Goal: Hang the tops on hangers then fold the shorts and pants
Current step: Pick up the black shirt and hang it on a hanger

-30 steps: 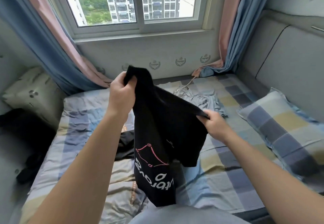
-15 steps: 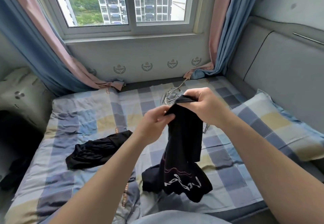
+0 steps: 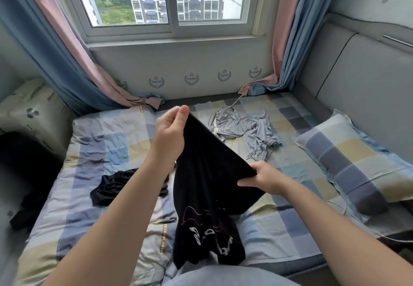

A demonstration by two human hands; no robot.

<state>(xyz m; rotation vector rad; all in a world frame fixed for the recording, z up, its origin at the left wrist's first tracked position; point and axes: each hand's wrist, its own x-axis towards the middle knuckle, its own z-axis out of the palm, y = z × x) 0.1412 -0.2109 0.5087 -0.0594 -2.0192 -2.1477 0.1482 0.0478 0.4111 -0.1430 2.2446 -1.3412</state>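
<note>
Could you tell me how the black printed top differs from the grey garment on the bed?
The black printed top is dark with a pink-and-white print; the grey garment is pale and plain. The top hangs held by the left hand and right hand; the grey garment lies crumpled on the bed. Neither is hung.

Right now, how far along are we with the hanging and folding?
Nothing looks done: no hanger or folded piece is in view. In hand: left hand and right hand grip the black printed top. Remaining: a black garment and a grey garment lie crumpled on the bed.
</note>
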